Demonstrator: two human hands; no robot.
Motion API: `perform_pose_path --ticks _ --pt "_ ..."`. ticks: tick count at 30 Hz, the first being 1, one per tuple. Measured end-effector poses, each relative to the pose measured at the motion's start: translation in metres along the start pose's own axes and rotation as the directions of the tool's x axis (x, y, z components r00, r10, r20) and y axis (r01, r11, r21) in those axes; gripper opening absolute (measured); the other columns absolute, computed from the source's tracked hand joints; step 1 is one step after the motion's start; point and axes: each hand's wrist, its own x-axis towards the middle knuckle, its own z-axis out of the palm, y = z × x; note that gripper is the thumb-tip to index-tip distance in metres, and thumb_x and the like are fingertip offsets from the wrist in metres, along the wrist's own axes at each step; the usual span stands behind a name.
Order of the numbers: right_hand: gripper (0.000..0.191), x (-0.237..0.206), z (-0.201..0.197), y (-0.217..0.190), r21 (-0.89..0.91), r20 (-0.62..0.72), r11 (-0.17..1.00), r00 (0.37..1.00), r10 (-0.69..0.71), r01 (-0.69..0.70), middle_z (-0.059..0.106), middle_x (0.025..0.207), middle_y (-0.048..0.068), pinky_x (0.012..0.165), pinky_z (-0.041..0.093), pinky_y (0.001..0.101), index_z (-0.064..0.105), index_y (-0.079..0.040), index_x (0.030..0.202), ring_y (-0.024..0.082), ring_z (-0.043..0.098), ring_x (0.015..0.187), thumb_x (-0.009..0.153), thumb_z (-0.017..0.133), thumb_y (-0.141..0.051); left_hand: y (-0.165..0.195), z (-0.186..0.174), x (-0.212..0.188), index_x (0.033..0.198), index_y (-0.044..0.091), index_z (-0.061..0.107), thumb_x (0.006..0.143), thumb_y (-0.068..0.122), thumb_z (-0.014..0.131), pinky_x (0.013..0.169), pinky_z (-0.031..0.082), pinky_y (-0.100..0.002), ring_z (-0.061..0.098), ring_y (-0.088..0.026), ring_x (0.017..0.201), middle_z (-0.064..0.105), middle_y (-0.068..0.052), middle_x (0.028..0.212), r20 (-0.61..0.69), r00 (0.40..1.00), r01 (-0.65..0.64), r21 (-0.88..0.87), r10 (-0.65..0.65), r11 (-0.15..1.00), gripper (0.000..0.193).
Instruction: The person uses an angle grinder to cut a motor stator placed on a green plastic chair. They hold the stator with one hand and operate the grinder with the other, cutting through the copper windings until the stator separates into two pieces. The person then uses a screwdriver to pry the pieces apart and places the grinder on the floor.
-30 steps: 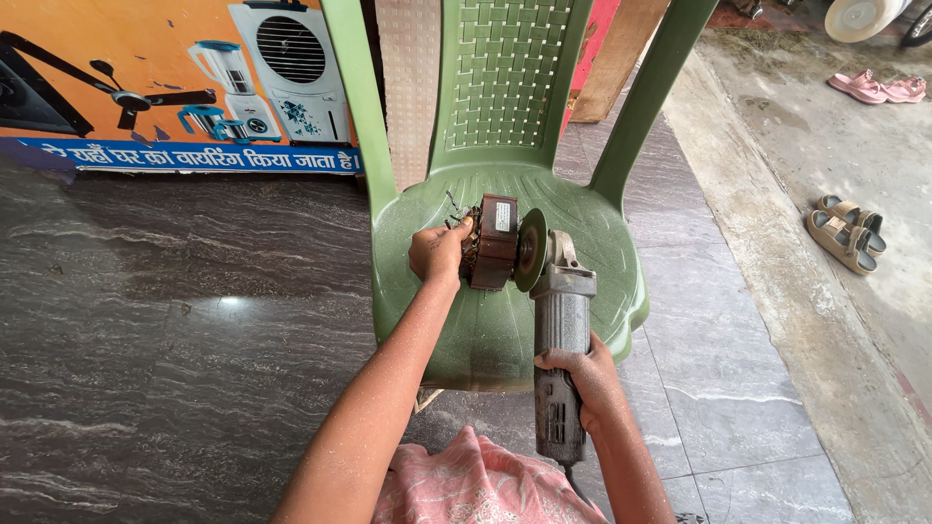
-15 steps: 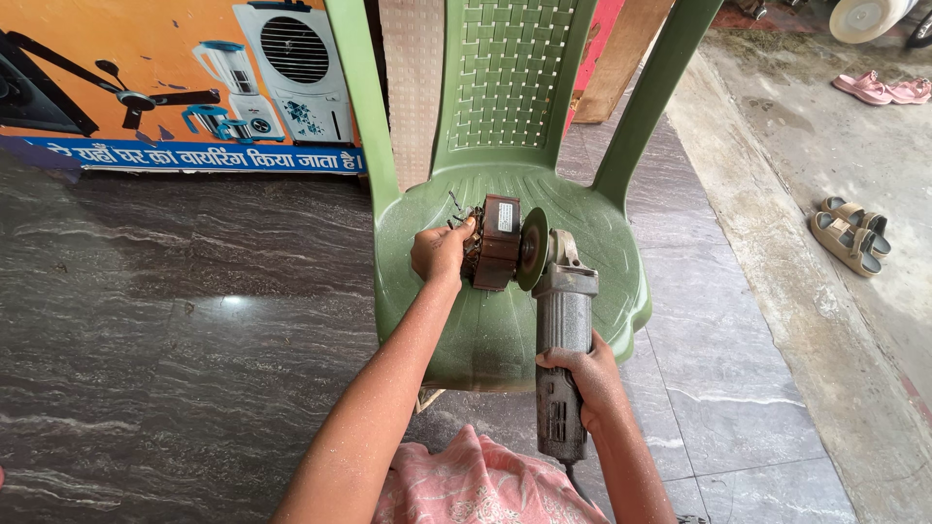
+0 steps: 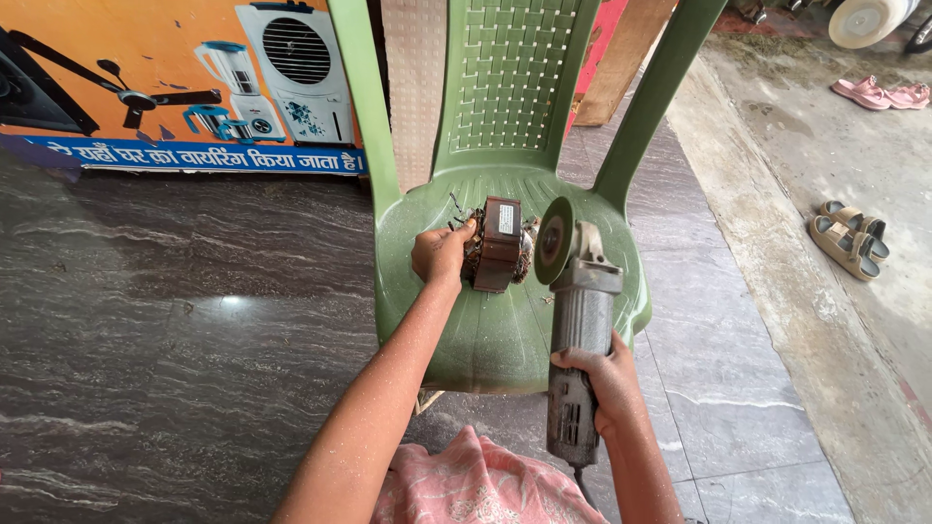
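Our left hand [image 3: 442,254] is curled around the left end of a brown motor core [image 3: 497,245], fingers closed on its copper windings, steadying it on the seat of a green plastic chair [image 3: 485,330]. Just right of it, our right hand [image 3: 604,380] wraps fully around a grey grinder [image 3: 575,340], whose disc [image 3: 552,241] sits against the core.

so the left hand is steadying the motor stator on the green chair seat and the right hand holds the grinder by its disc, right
Not quite. In the head view the right hand grips the angle grinder by its grey body near the cord end, not by its disc. The rest holds: the left hand steadies the motor stator on the green chair seat.
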Motion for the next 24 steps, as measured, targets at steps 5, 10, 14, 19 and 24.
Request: perform_pose_path --ticks 5,10,14,19,24 --pt "0.066 -0.0019 -0.007 -0.0027 0.056 0.009 0.998 1.0 0.003 -0.004 0.064 0.087 0.015 0.052 0.059 0.0423 0.054 0.0 0.123 0.025 0.065 0.062 0.06 0.076 -0.002 0.0004 0.0009 0.002 0.069 0.005 0.078 0.076 0.042 0.089 0.065 0.051 -0.037 0.066 -0.017 0.064 0.074 -0.005 0.069 0.011 0.999 0.034 0.003 -0.034 0.999 0.039" --pt "0.067 -0.0022 -0.0048 -0.0012 0.044 0.027 0.999 1.0 0.014 -0.015 0.065 0.087 0.016 0.053 0.06 0.0419 0.054 0.001 0.123 0.025 0.067 0.062 0.06 0.075 -0.001 -0.0007 0.0002 0.0024 0.07 0.008 0.078 0.075 0.04 0.088 0.066 0.051 -0.035 0.068 -0.016 0.065 0.075 -0.002 0.069 0.013 1.0 0.007 -0.029 -0.007 1.0 0.034" --pt "0.071 -0.0001 -0.0002 0.0005 0.0 0.016 0.999 0.999 0.046 -0.046 0.065 0.086 0.018 0.052 0.059 0.0431 0.054 0.001 0.127 0.027 0.067 0.06 0.059 0.075 0.0 -0.0002 -0.0003 0.0024 0.068 0.007 0.078 0.076 0.04 0.087 0.067 0.052 -0.034 0.068 -0.015 0.067 0.074 -0.002 0.069 0.048 0.998 0.042 -0.044 -0.039 0.998 0.035" --pt "0.074 0.0028 0.0012 0.0031 -0.018 0.012 0.997 0.997 0.073 -0.073 0.066 0.085 0.018 0.052 0.059 0.0427 0.054 0.001 0.13 0.027 0.067 0.059 0.059 0.076 0.001 0.0012 -0.001 0.0014 0.067 0.006 0.076 0.077 0.036 0.088 0.065 0.051 -0.034 0.065 -0.014 0.065 0.073 -0.002 0.069 0.069 0.997 0.053 -0.088 -0.047 0.995 0.034" --pt "0.074 0.0053 0.0006 0.0067 -0.018 0.025 0.997 0.996 0.082 -0.081 0.066 0.087 0.017 0.054 0.059 0.0412 0.055 0.001 0.129 0.026 0.066 0.062 0.058 0.076 0.0 0.0014 -0.0012 0.0007 0.066 0.005 0.074 0.079 0.035 0.088 0.062 0.047 -0.036 0.059 -0.013 0.062 0.069 -0.002 0.066 0.098 0.993 0.073 -0.092 -0.064 0.993 0.035"
